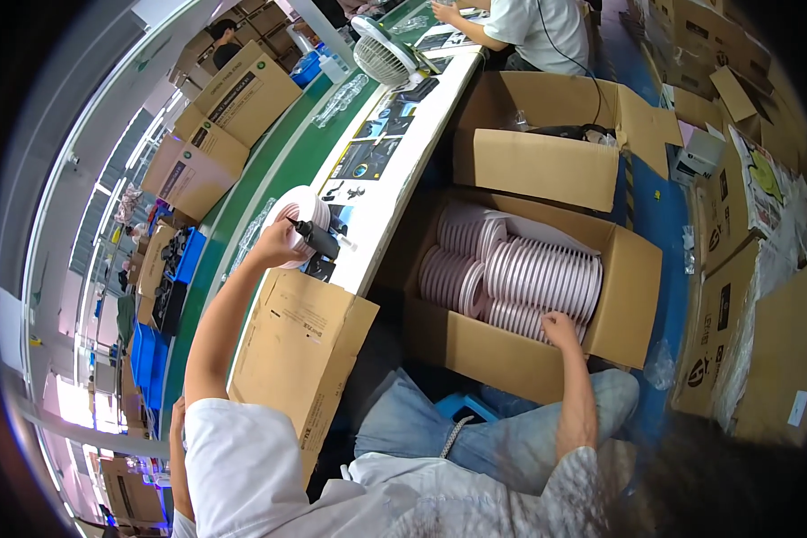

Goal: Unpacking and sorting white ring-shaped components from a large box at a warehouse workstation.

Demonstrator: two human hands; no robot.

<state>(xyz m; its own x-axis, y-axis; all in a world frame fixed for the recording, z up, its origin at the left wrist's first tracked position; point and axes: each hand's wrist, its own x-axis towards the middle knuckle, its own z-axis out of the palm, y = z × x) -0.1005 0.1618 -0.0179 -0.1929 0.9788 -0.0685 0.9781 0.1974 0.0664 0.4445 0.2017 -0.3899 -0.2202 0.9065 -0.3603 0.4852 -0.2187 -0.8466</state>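
Note:
On the bench at left, my left hand (280, 242) is closed at the narrow tip of a black bottle-shaped piece (317, 239). Behind and beneath that piece lies a stack of white rings (301, 203). Down to the right, my right hand (560, 329) reaches into an open cardboard box (471, 345). Its fingers pinch at the edge of the pale round rings (544, 273), which stand packed in rows there. Which single ring the fingers grip is hard to make out.
A second open box (542, 166) stands beyond, with a dark cable in it. A flattened carton (296, 345) leans at the bench edge. A fan (384, 54) and printed sheets (368, 157) lie along the white bench by a green belt (282, 166). Another person (538, 36) sits farther up.

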